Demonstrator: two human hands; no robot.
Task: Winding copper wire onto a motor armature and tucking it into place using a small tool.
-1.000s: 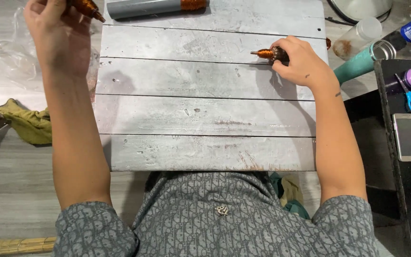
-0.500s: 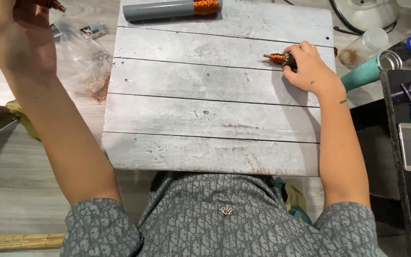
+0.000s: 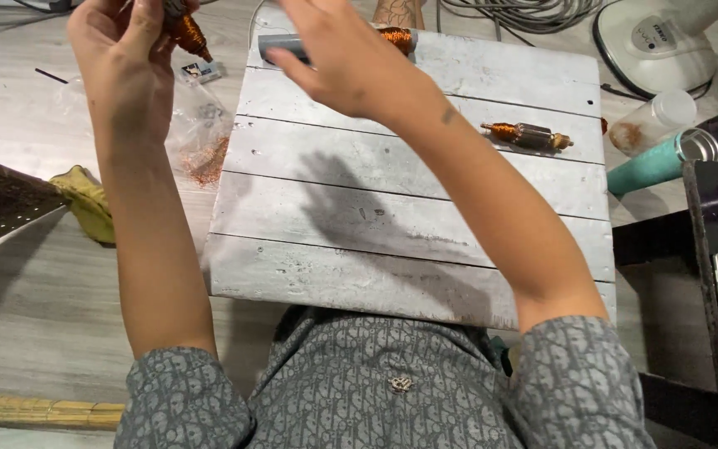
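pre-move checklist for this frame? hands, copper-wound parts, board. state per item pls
1. Left hand has a firm hold on the copper-wound rotor: ok, pinched at the fingertips, raised off the floor.
2. Right hand free: ok, open, holding nothing, above the far edge of the grey plank board.
3. Second rotor at rest: ok, lying flat on the board, apart from both hands.
4. Grey cylinder with copper end reachable: cannot tell, mostly hidden behind the right hand.
5. Board's middle unobstructed: ok, only the hand's shadow lies there.
6. Clear bag of copper scraps off the board: ok, beside its left edge.
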